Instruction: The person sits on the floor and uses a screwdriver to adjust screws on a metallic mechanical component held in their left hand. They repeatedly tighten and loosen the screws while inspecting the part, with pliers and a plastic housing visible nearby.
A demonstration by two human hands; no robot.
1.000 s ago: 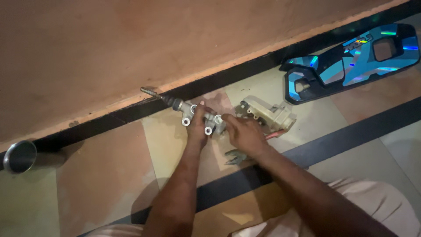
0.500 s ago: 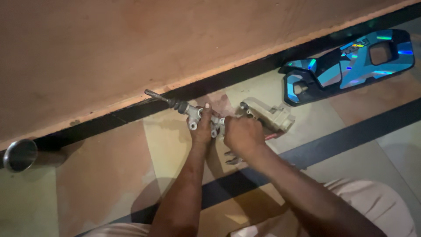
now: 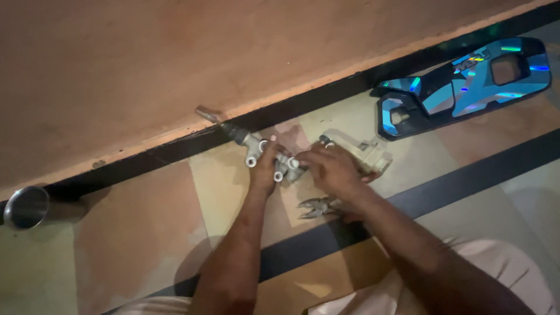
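A grey metal cylinder part with a rod sticking out toward the wall lies on the tiled floor. My left hand grips its body from below. My right hand is closed over the part's right end, next to a pale plastic reservoir block. A pair of pliers lies on the floor just under my right wrist.
A shiny blue-and-black plastic panel lies on the floor at the upper right. A round metal cup sits at the far left by the wall. The brown wall with a black skirting strip runs across the top.
Both hands stay on the metal part. The part and hands have shifted slightly, with the right hand closing further over its right end.
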